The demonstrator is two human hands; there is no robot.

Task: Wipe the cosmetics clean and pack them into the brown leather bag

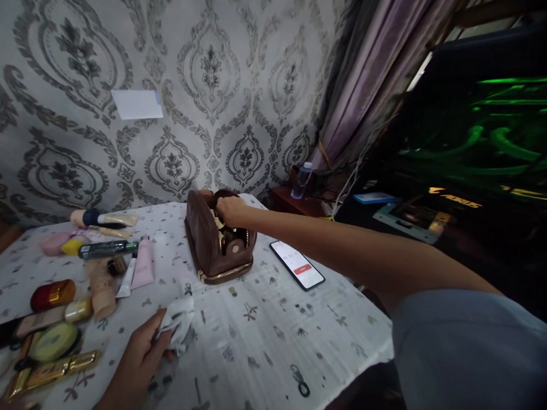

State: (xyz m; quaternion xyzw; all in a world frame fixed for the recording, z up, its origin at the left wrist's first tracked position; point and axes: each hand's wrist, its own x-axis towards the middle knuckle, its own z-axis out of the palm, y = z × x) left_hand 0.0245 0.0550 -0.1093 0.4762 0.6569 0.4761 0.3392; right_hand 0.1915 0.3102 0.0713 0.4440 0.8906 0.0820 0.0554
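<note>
Brown leather pouch (213, 242), unzipped, upright, right hand (231, 210) inside its top

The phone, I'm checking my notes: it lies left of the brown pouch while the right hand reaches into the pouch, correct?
Not quite. The head view shows the phone lying right of the brown pouch; the right hand does reach into it.

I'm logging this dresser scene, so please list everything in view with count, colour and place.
pouch: 1, brown, table centre, open
phone: 1, black, lit screen, right of pouch
cosmetics: many, mixed colours, table left
tablecloth: 1, white, patterned
water bottle: 1, clear, side table
paper note: 1, white, on wall
curtain: 1, purple, right of wall
cloth: 1, white, in left hand
left hand: holds cloth
right hand: reaches into pouch
</note>
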